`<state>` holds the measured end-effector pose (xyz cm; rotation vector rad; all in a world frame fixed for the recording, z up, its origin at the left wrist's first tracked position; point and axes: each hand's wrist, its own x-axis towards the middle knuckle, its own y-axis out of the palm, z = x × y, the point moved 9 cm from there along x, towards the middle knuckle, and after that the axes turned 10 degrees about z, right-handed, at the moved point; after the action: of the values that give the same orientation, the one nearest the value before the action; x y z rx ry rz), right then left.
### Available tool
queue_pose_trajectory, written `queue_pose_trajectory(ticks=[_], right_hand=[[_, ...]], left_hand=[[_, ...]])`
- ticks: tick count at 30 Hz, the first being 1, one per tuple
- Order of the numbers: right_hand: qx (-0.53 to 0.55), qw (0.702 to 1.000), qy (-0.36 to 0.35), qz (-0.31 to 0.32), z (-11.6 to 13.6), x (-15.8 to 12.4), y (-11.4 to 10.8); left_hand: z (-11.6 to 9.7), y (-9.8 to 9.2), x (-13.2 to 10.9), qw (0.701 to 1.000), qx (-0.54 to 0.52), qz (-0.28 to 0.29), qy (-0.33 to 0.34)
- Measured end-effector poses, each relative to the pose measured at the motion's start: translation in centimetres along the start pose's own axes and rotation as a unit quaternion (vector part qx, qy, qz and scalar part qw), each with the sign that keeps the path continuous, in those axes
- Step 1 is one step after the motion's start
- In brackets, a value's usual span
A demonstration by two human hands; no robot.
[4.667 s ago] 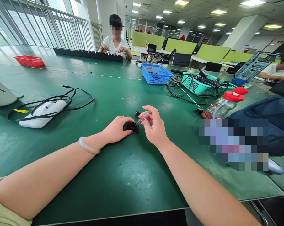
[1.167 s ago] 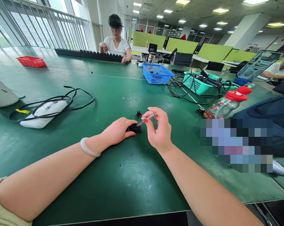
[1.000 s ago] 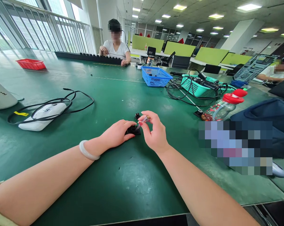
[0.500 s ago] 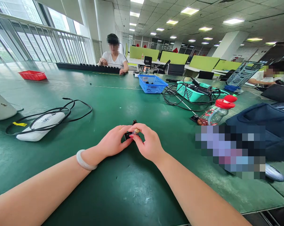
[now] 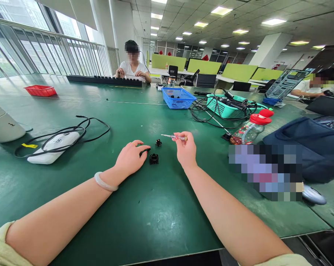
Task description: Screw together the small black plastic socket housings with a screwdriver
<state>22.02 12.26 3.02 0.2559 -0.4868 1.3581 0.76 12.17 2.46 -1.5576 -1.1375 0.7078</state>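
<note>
A small black part (image 5: 154, 159) lies on the green table (image 5: 144, 207) between my hands. A second, smaller black piece (image 5: 158, 142) sits just behind it. My left hand (image 5: 130, 158) rests on the table left of the part, fingers curled, pinching a thin black piece at its fingertips. My right hand (image 5: 186, 150) is raised to the right and closed on a small clear-handled screwdriver (image 5: 172, 137), whose tip points left over the smaller piece.
A white device with a coiled black cable (image 5: 52, 146) lies at left, a white jug (image 5: 2, 123) beyond it. Blue basket (image 5: 178, 98), teal basket with cables (image 5: 230, 105), a red-capped bottle (image 5: 250, 129) and a dark bag (image 5: 307, 147) stand right. Other people sit at the far side and far right.
My hands were together over the black part, the screwdriver tip on it. Now they have parted: the part lies free on the table and the screwdriver is lifted to the right.
</note>
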Motion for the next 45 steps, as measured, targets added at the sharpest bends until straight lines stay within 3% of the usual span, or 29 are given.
queue_pose_trajectory(ticks=[3, 6, 12, 19, 29, 35, 40, 45], right_hand=[[0.037, 0.997, 0.064, 0.007, -2.4, 0.5, 0.0], [0.045, 0.993, 0.104, 0.01, -3.3, 0.4, 0.1], [0.11, 0.989, 0.096, -0.009, -2.4, -0.1, -0.1], [0.16, 0.98, 0.089, -0.073, -2.2, -0.1, -1.3], [0.222, 0.968, 0.111, 0.029, -1.6, -0.5, 1.5], [0.3, 0.932, 0.167, 0.121, -2.8, -1.2, 4.1], [0.327, 0.918, 0.186, 0.125, -3.3, -1.5, 4.8], [0.342, 0.91, 0.204, 0.113, -3.8, -1.5, 4.5]], left_hand=[[-0.5, 0.3, -0.2, 0.999, 0.029, 0.014, 0.018], [-0.8, 0.4, -0.3, 0.999, 0.032, 0.018, 0.022], [-1.4, 1.2, -0.1, 0.995, -0.064, 0.052, 0.058], [-4.4, 2.4, -0.9, 0.977, -0.074, 0.105, 0.172], [-5.4, 1.9, -1.6, 0.978, -0.033, 0.103, 0.176], [-6.1, 2.1, -2.2, 0.971, -0.029, 0.109, 0.211], [-5.8, 1.3, -3.2, 0.976, -0.049, 0.099, 0.187], [-4.3, 0.0, -6.3, 0.983, -0.027, 0.087, 0.16]])
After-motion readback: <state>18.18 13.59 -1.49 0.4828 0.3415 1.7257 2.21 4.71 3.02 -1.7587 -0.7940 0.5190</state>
